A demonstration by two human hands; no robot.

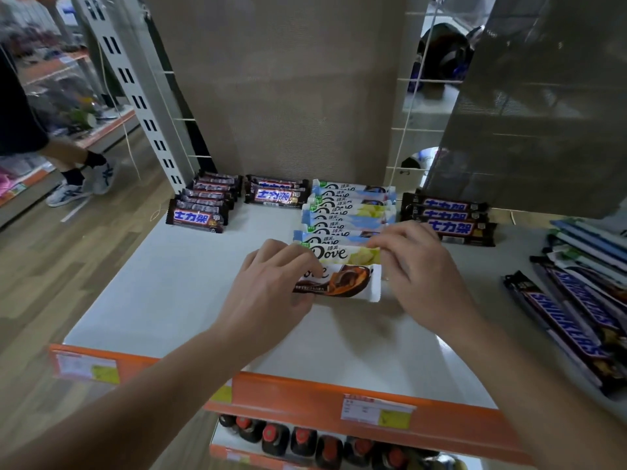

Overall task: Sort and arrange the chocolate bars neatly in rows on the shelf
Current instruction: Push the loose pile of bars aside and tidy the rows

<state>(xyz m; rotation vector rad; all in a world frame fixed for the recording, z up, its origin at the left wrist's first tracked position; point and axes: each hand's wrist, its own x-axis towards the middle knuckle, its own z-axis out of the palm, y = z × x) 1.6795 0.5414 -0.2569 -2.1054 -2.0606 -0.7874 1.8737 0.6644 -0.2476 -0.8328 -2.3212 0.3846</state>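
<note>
Left hand (271, 286) curls its fingers round the front Dove bar (342, 284), right hand (420, 266) pinches the next bar (359, 254), mid white shelf (169, 283); I see Snickers stacks (200, 215) flanking, bottles (274, 439) below, wood floor (51, 266) left.

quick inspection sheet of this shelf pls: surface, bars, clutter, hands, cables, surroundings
surface: white shelf with an orange front edge and price tags
job's things: white bars overlapped in one middle row; dark bars in three groups, back left, back middle and right; front bar at the row's near end; long bars stacked slanting at the far right
clutter: nothing seen
grippers: left hand grips the front bar's left end; right hand pinches the second bar at its right end
cables: thin cord hanging left of the shelf
surroundings: bottles on the shelf below; a person's legs in the aisle, left
</note>
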